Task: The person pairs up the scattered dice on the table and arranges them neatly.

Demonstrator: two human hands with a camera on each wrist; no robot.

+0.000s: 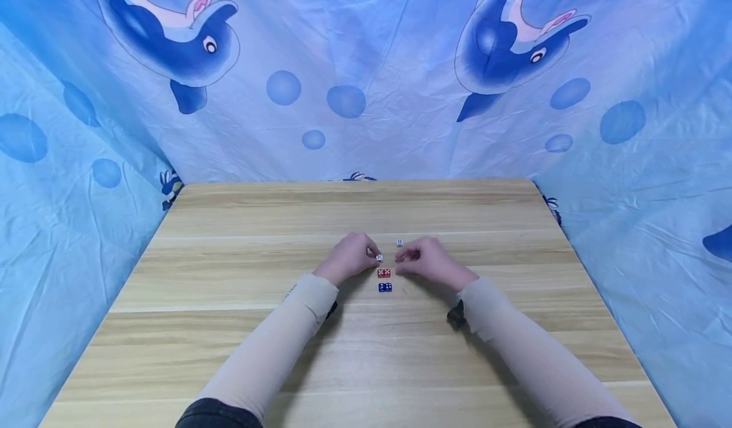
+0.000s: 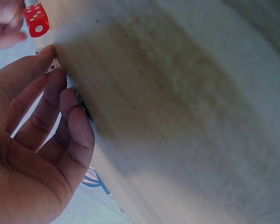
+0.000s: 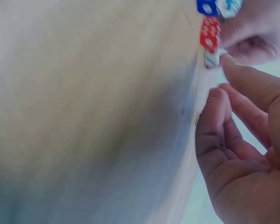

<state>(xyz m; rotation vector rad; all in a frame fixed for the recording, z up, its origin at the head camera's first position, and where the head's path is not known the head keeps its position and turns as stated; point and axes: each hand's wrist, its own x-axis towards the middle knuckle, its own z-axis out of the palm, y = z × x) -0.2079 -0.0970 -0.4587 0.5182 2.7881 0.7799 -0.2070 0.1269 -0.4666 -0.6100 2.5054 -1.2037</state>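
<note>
My left hand (image 1: 353, 254) pinches a white die (image 1: 379, 258) between thumb and fingertips at the table top. In the left wrist view that white die (image 2: 52, 65) shows partly, mostly hidden by the fingers. To the right, my right hand (image 1: 430, 260) has thumb and fingers apart with nothing between them. Another white die (image 1: 399, 242) lies just beyond its fingertips. Nearer to me than the pinched die are two red dice (image 1: 384, 273), side by side. Two blue dice (image 1: 386, 287) sit side by side in front of the red ones.
The dice are around the middle of a wooden table (image 1: 366, 364). Blue cloth (image 1: 389, 142) printed with dolphins and bubbles hangs behind the table and along both sides. Dark bands (image 1: 455, 315) are worn at the wrists.
</note>
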